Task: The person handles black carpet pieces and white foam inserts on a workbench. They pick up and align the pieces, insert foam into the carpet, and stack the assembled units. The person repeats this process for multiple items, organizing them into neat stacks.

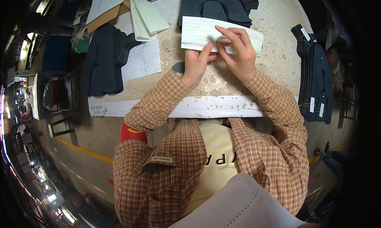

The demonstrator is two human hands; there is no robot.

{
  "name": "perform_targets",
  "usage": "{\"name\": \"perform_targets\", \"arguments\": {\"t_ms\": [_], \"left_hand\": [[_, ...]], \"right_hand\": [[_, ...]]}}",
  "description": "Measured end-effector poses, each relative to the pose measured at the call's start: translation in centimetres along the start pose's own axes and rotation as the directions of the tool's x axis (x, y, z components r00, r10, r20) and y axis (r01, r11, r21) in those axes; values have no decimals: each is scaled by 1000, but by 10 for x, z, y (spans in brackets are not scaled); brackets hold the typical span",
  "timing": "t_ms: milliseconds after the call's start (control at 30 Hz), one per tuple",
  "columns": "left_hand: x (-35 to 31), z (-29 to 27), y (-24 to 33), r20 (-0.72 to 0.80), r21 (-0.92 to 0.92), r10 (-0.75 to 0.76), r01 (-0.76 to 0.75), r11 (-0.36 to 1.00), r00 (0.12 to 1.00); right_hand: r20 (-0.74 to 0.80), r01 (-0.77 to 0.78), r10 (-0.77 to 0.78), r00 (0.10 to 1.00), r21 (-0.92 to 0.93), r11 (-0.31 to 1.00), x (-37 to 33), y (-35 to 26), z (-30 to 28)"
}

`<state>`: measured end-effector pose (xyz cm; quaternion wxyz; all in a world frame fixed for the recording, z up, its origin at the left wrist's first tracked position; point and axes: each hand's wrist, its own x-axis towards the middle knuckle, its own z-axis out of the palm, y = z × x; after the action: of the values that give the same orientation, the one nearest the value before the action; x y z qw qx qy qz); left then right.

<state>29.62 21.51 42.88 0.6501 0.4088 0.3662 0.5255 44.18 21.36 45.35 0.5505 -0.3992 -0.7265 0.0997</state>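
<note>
Both hands, left (196, 63) and right (238, 53), pinch the sheet's (198, 31) near edge; pulling unevenly could tear it or nudge the dark cloth (216, 4) just beyond

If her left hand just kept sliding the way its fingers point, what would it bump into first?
Probably the dark fabric pieces at the table's far edge. The left hand already touches the pale green sheet and points up across it; depth is uncertain.

Your left hand (195, 65) and right hand (238, 53) pinch the lower edge of a pale green printed sheet (198, 31) at twelve o'clock on the speckled table (274, 37). Dark fabric pieces (104, 61) lie at ten o'clock, with another dark stack (317, 85) at three o'clock.
</note>
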Motion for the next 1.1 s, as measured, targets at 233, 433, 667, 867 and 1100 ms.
{"name": "perform_targets", "arguments": {"t_ms": [233,433,667,867,1100], "left_hand": [[0,4,2,28,9,21,-22,1000,999],[-2,1,-3,55,75,85,-89,993,995],[0,-2,-7,96,131,173,-185,974,980],[-2,3,-3,54,41,92,-95,995,994],[-25,-11,17,-73,88,-215,221,971,974]], "right_hand": [[52,-13,7,999,111,994,8,5,-6],[173,50,-63,983,76,996,7,5,-6],[132,100,-105,986,44,994,7,3,-4],[80,-157,141,987,250,956,9,-1,-6],[-141,-136,192,971,333,933,45,34,-68]]}}
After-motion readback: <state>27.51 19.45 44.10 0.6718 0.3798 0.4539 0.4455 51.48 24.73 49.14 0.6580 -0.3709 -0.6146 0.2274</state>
